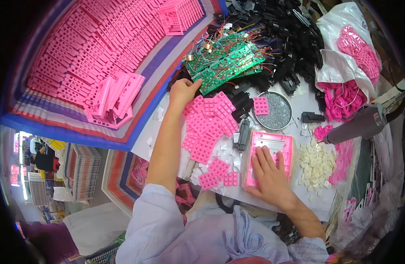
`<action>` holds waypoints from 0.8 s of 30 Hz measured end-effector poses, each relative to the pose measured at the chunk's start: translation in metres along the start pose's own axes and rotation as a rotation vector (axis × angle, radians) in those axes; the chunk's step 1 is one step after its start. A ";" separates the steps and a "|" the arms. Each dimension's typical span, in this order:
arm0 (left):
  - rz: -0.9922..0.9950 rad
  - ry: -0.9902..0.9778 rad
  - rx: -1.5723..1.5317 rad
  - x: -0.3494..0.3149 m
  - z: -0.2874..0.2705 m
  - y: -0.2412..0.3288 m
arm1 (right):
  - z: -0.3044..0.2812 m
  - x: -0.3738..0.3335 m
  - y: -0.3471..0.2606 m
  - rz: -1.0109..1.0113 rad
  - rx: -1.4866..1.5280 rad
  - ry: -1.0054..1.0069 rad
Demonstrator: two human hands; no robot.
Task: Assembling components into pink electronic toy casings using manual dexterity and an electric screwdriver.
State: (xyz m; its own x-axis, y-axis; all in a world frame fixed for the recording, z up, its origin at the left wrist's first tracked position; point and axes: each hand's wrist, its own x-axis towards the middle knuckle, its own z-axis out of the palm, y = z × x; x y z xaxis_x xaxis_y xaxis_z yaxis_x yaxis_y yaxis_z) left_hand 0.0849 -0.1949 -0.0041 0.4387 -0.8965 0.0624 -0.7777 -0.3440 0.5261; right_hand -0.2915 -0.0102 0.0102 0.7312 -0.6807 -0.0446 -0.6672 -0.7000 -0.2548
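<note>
My left hand (184, 91) is at the near left corner of a stack of green circuit boards (231, 66) with coloured wires, its thumb and curled fingers closed on a board's edge. My right hand (271, 178) lies flat, fingers stretched, over a pink plastic casing (286, 152) with a silvery strip inside. Between my hands is a heap of pink rubber keypads (209, 121). Left of the casing stands a small black part (243, 134). A round dish of small metal screws (277, 112) sits beyond the casing, with one pink keypad (260, 105) at its left rim.
A large striped bin (154, 79) of stacked pink casings (92, 57) fills the upper left. Black plastic parts (281, 39) pile up at the back. Cream-coloured buttons (317, 165), a grey power tool (358, 123) and a white bag (343, 66) of pink pieces are at the right.
</note>
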 end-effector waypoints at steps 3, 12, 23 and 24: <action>0.028 0.067 -0.012 -0.001 0.012 0.001 | -0.005 -0.006 -0.008 0.003 0.066 0.025; -0.017 0.014 -0.109 0.020 0.012 0.015 | -0.002 -0.023 -0.018 -0.033 0.238 0.028; 0.044 0.095 0.029 0.019 0.001 0.051 | -0.006 -0.028 -0.017 -0.080 0.274 0.214; 0.050 0.100 0.014 0.017 -0.001 0.053 | -0.005 -0.028 -0.018 -0.089 0.267 0.225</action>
State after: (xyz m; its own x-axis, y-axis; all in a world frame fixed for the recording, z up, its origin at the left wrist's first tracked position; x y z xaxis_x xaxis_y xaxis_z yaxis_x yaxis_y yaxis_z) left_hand 0.0516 -0.2276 0.0256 0.4411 -0.8805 0.1733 -0.8057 -0.3035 0.5086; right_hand -0.3008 0.0201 0.0206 0.7154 -0.6710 0.1949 -0.5200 -0.6976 -0.4930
